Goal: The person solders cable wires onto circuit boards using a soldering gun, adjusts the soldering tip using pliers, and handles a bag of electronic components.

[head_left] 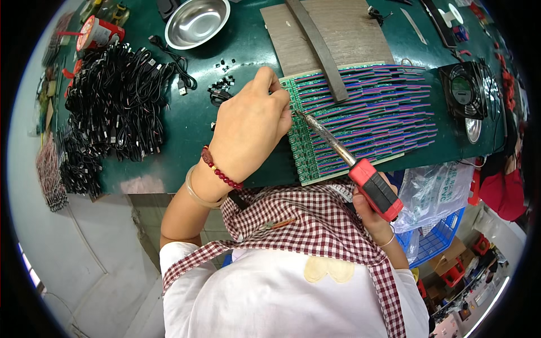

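My right hand (372, 217) is wrapped round the red and black handle of a soldering iron (373, 188). Its metal tip points up and left, at the green circuit boards (306, 152), close to the fingers of my left hand (253, 115). Those fingers are pinched together at the boards' left edge; whatever they hold is hidden behind the hand. From the boards, rows of thin ribbon wires (375, 121) in blue, pink and black run off to the right. A flat bar (322, 53) lies across the upper rows.
Left on the green table (248, 50) lies a big heap of black USB cables (121, 93). Small black connectors (221, 87) lie loose near my left hand. A steel bowl (197, 23) stands far left, a fan (465, 90) at right. The bar's far end rests on a wooden board (360, 34).
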